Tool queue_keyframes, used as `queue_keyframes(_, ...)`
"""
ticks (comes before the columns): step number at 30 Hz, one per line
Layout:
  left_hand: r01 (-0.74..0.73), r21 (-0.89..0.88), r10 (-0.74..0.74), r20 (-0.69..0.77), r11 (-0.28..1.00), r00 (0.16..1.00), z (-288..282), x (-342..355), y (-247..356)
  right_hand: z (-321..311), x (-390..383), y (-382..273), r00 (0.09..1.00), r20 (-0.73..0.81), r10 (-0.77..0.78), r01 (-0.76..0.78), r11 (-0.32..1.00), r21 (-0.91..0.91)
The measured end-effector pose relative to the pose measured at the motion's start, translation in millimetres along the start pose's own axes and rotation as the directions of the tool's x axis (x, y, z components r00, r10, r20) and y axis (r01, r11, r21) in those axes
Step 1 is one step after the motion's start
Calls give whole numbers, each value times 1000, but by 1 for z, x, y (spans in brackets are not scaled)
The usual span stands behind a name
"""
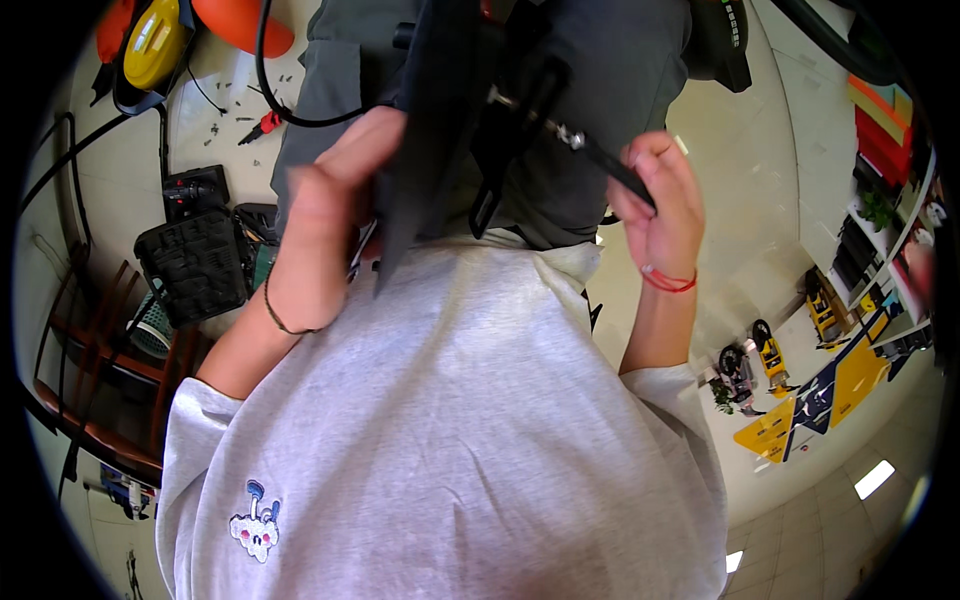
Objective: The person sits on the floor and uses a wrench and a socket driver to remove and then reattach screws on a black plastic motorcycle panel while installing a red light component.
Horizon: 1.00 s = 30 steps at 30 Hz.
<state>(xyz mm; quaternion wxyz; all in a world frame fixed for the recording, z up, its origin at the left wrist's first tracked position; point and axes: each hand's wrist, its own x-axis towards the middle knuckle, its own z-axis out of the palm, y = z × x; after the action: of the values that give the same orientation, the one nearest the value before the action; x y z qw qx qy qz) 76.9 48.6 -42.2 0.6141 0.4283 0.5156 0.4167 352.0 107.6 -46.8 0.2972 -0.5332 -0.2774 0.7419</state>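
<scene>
My left hand (345, 190) is at the left edge of a large dark panel (430, 130) held upright over my lap. Motion blurs that hand, and the panel hides its fingertips. In my right hand (662, 190), closed fingers grip a black-handled tool (620, 172) with a silver metal shaft. The shaft points up and left to a black slotted bracket (510, 140) beside the panel. Whether the tool's tip touches the bracket, I cannot tell.
Left of my legs lie a red-handled tool (262, 127), scattered small screws (212, 130) and an opened black tool case (195, 265). Beyond are a yellow rounded object (155, 45), an orange cone (245, 22) and a cable (262, 70). Small yellow bikes (768, 350) stand at right.
</scene>
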Motion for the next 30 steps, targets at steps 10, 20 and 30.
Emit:
queue_keyframes(10,451,-109,-451,22,886,892,-17,-2,22,27,25,-21,859,17,-511,486,806,-337)
queue_keyframes(20,6,414,-21,31,910,999,35,-2,11,26,11,-3,972,-212,104,22,855,519)
queue_keyframes(30,-24,287,-14,129,958,992,35,2,0,-24,29,20,980,-129,153,-100,931,351)
